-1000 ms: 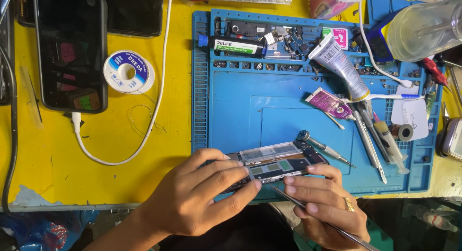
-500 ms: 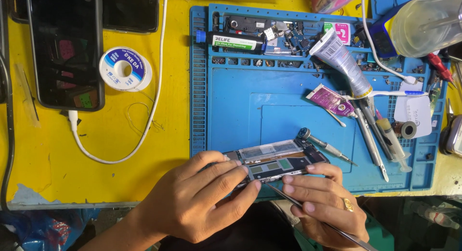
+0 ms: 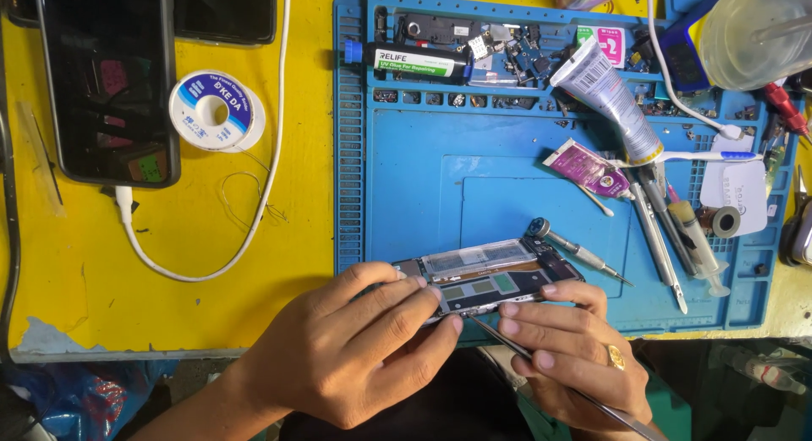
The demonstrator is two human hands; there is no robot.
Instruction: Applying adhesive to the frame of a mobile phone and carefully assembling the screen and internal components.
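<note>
Hands number two around one opened phone (image 3: pixel 491 276) on the blue mat (image 3: pixel 423 179): left hand (image 3: pixel 355 356) clamps its edge, right hand (image 3: pixel 575 356) pinches one thin metal tool (image 3: pixel 541 369).

We see two bare hands, no gloves — the left hand (image 3: pixel 355 356) bears no jewellery. The right hand (image 3: pixel 575 356) wears a gold ring (image 3: pixel 616 357). No sleeves show — the forearms are uncovered.

view: shifted slightly left | hands (image 3: pixel 355 356), opened phone (image 3: pixel 491 276): unmoved
</note>
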